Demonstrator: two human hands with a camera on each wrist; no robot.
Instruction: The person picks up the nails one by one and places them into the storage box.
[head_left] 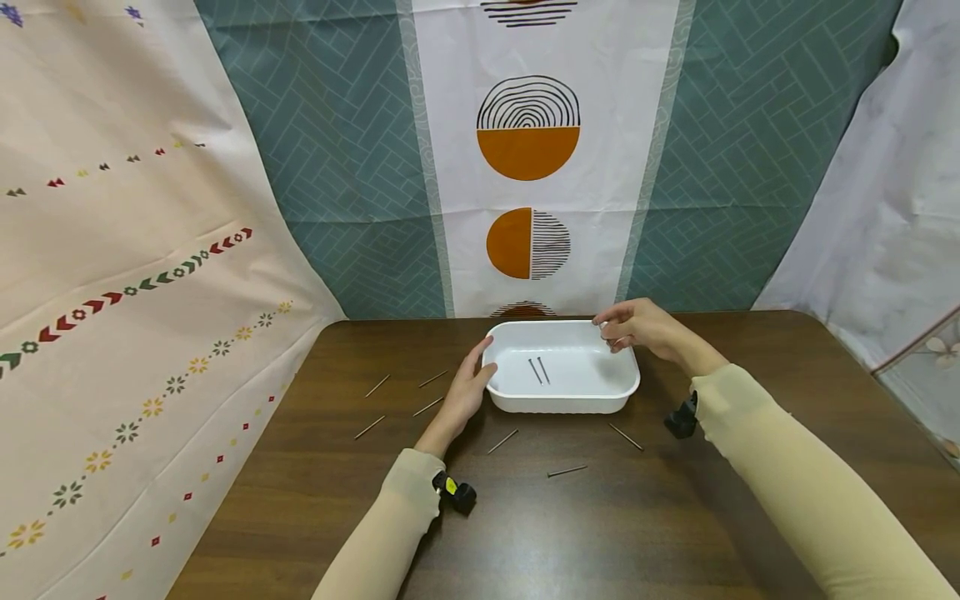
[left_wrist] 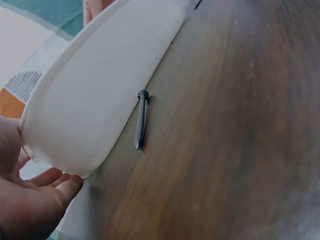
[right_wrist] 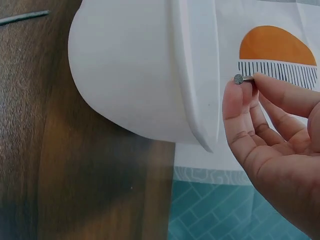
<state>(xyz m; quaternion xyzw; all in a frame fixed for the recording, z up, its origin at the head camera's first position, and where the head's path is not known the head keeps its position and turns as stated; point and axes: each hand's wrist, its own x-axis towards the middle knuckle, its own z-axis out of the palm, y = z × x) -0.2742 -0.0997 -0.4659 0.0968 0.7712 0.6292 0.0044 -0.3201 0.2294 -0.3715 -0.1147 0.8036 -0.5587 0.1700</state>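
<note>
slim grey metal nail [right_wrist: 241, 79], 1: pinched by the right hand [head_left: 637, 327], the nearer grip, at the far right corner of the white rectangular plastic tray [head_left: 562, 405]; flat round head visible, long axis foreshortened. left hand [head_left: 465, 392] holding the tray's left end; inside, 2 similar nails [head_left: 535, 372].

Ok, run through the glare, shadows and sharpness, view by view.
Head: pale glare low on the table, a soft shadow beside the right sleeve; left wrist: dim, the nail by the tray crisper than the table grain; right wrist: dark shadow on the table below the tray.
</note>
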